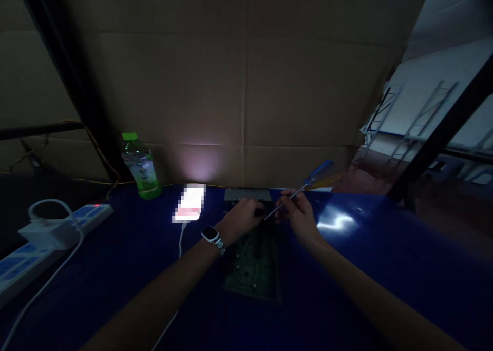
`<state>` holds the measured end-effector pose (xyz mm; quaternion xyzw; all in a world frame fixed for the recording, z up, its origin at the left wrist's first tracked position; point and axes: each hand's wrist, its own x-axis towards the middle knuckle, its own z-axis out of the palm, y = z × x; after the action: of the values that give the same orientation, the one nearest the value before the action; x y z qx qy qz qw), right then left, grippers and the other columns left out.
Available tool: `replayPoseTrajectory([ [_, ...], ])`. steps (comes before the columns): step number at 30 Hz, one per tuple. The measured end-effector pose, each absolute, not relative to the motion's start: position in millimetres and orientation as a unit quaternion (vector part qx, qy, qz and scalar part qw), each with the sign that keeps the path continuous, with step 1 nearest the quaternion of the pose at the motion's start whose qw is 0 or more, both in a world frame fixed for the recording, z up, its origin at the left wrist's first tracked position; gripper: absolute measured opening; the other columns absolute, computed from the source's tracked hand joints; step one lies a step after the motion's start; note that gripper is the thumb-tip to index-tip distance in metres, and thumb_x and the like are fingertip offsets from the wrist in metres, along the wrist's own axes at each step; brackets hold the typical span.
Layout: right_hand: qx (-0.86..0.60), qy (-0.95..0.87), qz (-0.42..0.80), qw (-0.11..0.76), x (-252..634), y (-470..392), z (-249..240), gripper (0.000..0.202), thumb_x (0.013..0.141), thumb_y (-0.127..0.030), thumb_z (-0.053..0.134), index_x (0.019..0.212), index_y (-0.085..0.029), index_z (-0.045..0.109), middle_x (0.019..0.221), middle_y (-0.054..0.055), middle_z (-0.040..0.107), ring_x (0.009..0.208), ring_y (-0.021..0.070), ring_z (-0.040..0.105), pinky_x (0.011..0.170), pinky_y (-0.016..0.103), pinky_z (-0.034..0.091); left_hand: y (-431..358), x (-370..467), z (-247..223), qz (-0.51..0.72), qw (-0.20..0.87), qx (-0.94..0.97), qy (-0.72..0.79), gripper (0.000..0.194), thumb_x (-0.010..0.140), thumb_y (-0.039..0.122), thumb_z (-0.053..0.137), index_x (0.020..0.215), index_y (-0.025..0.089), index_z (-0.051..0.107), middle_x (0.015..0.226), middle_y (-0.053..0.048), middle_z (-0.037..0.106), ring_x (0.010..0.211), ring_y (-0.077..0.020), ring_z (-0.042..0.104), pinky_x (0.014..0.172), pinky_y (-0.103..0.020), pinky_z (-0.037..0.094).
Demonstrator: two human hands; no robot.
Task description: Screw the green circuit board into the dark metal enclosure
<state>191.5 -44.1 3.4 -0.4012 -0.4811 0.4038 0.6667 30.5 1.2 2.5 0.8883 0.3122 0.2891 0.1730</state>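
Note:
A green circuit board (250,269) lies on the blue tabletop in front of me. My left hand (246,215) rests at its far end, fingers curled round a dark part I cannot make out. A watch (210,233) is on that wrist. My right hand (296,211) pinches the shaft of a screwdriver (316,172). Its blue handle points up and to the right, and the tip comes down close to my left fingers. Behind my hands a grey, flat-topped piece (248,194) sits at the board's far end, partly hidden.
A lit phone (190,203) with a white cable (180,240) lies left of my hands. Behind it stands a green-capped bottle (141,169). At far left is a power strip (92,215) with a charger (52,233). A cardboard wall (173,84) closes off the back.

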Motion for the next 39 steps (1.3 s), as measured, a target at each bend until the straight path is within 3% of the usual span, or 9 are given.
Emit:
replayPoseTrajectory([
  [4,-0.4,-0.515,0.403,0.642,188.7,-44.0,-0.3,0.03,0.077,-0.041,0.068,0.096,-0.025,0.05,0.066,-0.005,0.059,0.047,0.0125,0.056,0.04,0.024,0.047,4.3,30.1,-5.9,0.288,0.176,0.876,0.343,0.02,0.078,0.015,0.054,0.073,0.018,0.073,0.074,-0.006,0.071,0.068,-0.0178,0.063,0.064,-0.029,0.043],
  [10,-0.405,-0.587,0.346,0.61,181.2,-38.6,8.6,0.031,0.081,-0.046,0.064,0.1,-0.025,0.053,0.064,-0.007,0.056,0.041,0.0106,0.053,0.037,0.023,0.044,2.3,7.9,-2.5,0.293,0.152,0.85,0.411,0.017,0.078,0.018,0.057,0.073,0.018,0.073,0.072,-0.006,0.072,0.065,-0.0189,0.064,0.062,-0.03,0.043],
  [16,-0.397,-0.7,0.23,0.548,170.4,-23.7,33.3,0.019,0.093,-0.041,0.048,0.096,-0.024,0.057,0.067,-0.003,0.058,0.044,0.0108,0.053,0.044,0.024,0.042,-6.5,5.0,11.8,0.374,0.251,0.839,0.306,0.03,0.084,0.011,0.049,0.104,0.018,0.07,0.105,-0.007,0.072,0.094,-0.0196,0.067,0.085,-0.032,0.049],
  [20,-0.398,-0.745,0.17,0.508,166.1,-15.8,35.2,0.017,0.093,-0.035,0.05,0.097,-0.024,0.062,0.067,-0.001,0.061,0.05,0.0135,0.055,0.051,0.026,0.042,-7.3,8.5,9.8,0.391,0.294,0.822,0.29,0.03,0.082,0.008,0.049,0.102,0.017,0.07,0.101,-0.006,0.073,0.092,-0.0194,0.067,0.086,-0.033,0.05],
  [39,-0.41,-0.768,0.153,0.468,171.2,-10.6,26.8,0.022,0.095,-0.036,0.045,0.103,-0.02,0.059,0.074,0.002,0.064,0.062,0.0154,0.061,0.057,0.028,0.047,-2.1,8.1,0.8,0.407,0.32,0.807,0.282,0.019,0.087,0.02,0.059,0.097,0.018,0.074,0.096,-0.006,0.075,0.089,-0.0197,0.069,0.084,-0.031,0.05],
])
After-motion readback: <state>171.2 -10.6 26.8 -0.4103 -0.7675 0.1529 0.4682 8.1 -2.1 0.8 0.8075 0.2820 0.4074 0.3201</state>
